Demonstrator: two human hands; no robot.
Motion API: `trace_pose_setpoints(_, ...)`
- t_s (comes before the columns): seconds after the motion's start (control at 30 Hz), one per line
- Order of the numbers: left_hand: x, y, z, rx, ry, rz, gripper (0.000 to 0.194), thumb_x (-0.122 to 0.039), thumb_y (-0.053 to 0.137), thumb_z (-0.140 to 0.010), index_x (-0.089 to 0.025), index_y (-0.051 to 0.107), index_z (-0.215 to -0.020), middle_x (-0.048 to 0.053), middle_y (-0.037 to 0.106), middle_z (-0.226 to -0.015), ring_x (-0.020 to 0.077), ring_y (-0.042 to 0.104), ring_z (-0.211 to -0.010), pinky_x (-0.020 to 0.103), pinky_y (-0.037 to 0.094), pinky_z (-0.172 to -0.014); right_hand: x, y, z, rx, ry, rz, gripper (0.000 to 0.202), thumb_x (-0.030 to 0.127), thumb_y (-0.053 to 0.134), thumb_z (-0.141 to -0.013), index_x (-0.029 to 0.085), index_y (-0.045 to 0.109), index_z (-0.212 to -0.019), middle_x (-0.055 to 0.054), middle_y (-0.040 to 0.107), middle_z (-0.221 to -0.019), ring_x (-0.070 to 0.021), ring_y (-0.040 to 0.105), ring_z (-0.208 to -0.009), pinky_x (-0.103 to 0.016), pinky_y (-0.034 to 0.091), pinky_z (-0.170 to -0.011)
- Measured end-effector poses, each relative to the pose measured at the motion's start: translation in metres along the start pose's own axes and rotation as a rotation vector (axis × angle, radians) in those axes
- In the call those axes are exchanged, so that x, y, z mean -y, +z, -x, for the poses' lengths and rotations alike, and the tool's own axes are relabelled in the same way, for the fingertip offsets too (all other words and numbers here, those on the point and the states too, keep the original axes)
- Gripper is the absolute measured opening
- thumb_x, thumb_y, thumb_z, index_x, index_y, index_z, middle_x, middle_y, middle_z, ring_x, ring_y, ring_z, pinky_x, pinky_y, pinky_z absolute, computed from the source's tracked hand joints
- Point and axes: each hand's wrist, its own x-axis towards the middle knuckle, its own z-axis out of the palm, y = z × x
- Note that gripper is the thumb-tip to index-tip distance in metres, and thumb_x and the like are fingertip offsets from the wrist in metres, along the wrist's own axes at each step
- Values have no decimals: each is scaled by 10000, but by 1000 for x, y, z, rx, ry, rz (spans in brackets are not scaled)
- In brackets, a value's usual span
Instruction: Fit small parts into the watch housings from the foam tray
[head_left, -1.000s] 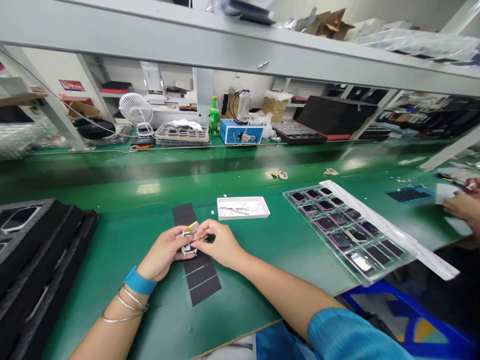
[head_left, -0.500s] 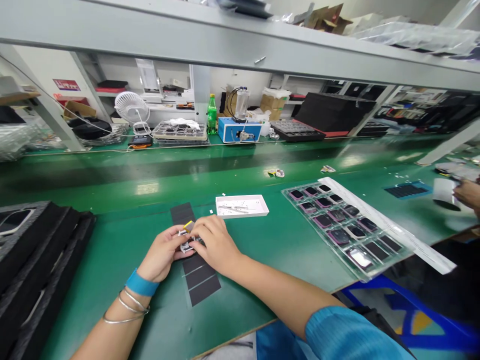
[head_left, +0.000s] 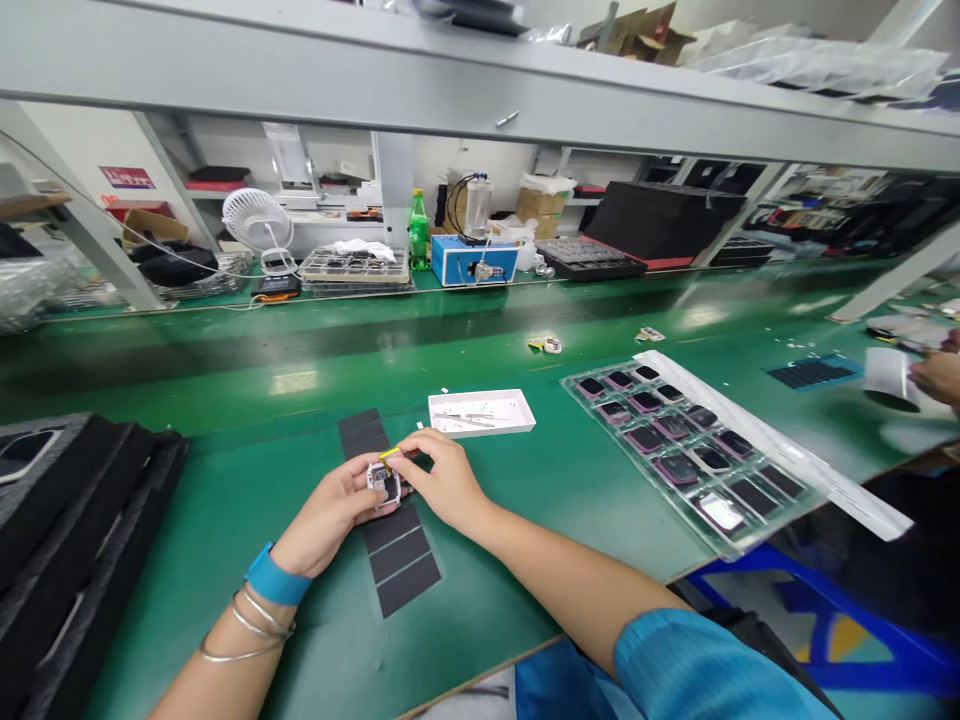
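Note:
My left hand [head_left: 330,510] is closed around an opened smartwatch case [head_left: 382,480], light-rimmed, with dark and silvery inner parts showing. At its upper edge my right hand [head_left: 450,485] pinches a thin yellow-edged part [head_left: 388,454]; its exact kind is too small to tell. A narrow yellowish strip seems to run from that part down into the case. Both hands are above a strip of black rectangular sheets [head_left: 405,575] lying on the green bench mat. Just beyond them, a white shallow tray [head_left: 482,430] holds tweezers [head_left: 469,417] and small bits.
To the right lies a clear plastic tray [head_left: 724,545] of dark watch screens, with a long white strip [head_left: 847,490] along it. Stacked black foam trays [head_left: 97,540] stand at left. Farther back are a fan [head_left: 257,220] and a blue machine [head_left: 472,262]. Another person's hand [head_left: 937,375] shows far right.
My right fingers have shifted from over the case to its upper edge, uncovering more of the inside. The yellow-edged part has tilted and now shows nearly edge-on.

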Motion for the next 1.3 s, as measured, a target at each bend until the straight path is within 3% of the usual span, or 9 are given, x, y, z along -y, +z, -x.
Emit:
trace_pose_setpoints(0.13, 4, 4, -2, -75, 15, -55, 408, -282, 766, -612, -148, 607, -964, 53, 661, -797, 167, 623, -769, 251, 520, -673, -1, 2, 3, -30, -54, 85, 19, 198, 666, -778, 187, 651, -782, 2, 631, -801, -138, 565, -814, -279, 396, -812)
trace_pose_setpoints(0.3, 4, 4, -3, -141, -11, -36, 392, -285, 741, -624, -142, 628, -972, 64, 661, -824, 169, 615, -742, 242, 522, -608, 2, 4, 6, 38, -156, 178, 79, 190, 613, -830, 202, 671, -883, -2, 661, -894, -132, 566, -869, -302, 370, -880)
trace_pose_setpoints(0.43, 1, 1, -2, -127, -32, 85, 286, -189, 683, -658, -132, 659, -937, 64, 661, -855, 152, 606, -738, 289, 541, -708, 5, 5, 9, 84, -276, 337, 137, 181, 544, -876, 224, 652, -947, 7, 673, -909, -139, 559, -842, -400, 255, -1022)
trace_pose_setpoints(0.57, 0, -1, -4, -90, -74, 251, 317, -146, 606, -698, -116, 648, -1010, 95, 659, -961, 182, 625, -834, 324, 526, -810, 2, 5, 14, 134, -378, 547, 189, 150, 458, -907, 216, 623, -972, -14, 659, -933, -167, 524, -842, -509, 109, -1083)
trace_pose_setpoints(0.73, 2, -1, -6, -137, -48, 235, 320, -185, 627, -752, -124, 618, -1066, 102, 649, -1021, 170, 630, -849, 286, 532, -782, -1, 6, 16, 224, -418, 630, 214, 105, 473, -887, 207, 602, -1025, -41, 618, -1009, -181, 495, -913, -541, 108, -1085)
trace_pose_setpoints(0.9, 0, -1, -4, -47, 22, 178, 424, -199, 690, -725, -142, 583, -1132, 106, 628, -1096, 174, 611, -931, 297, 508, -851, -4, 5, 8, 118, -267, 253, 102, 137, 622, -803, 200, 639, -881, -30, 585, -994, -158, 509, -959, -391, 368, -990)
trace_pose_setpoints(0.97, -1, -1, -3, -13, 43, 154, 460, -215, 697, -724, -149, 566, -1161, 112, 623, -1115, 184, 605, -960, 297, 504, -857, -7, 3, 4, 101, -116, 46, 250, 129, 689, -726, 193, 612, -955, -46, 553, -1054, -164, 508, -1020, -345, 426, -935)
trace_pose_setpoints(1.13, -1, -1, -2, 6, 56, 139, 550, -208, 738, -678, -158, 544, -1190, 119, 641, -1087, 206, 612, -962, 297, 508, -834, -17, 0, 0, 301, 246, -456, 541, 130, 692, -677, 193, 470, -1166, -70, 555, -1109, -150, 570, -975, -308, 492, -845)
trace_pose_setpoints(1.3, 2, 0, -2, -8, 78, 138, 555, -235, 756, -659, -164, 549, -1169, 112, 663, -1031, 206, 626, -928, 298, 515, -807, -15, 2, 3, 369, 302, -596, 560, 122, 628, -708, 198, 420, -1222, -46, 600, -988, -126, 622, -826, -281, 517, -765)
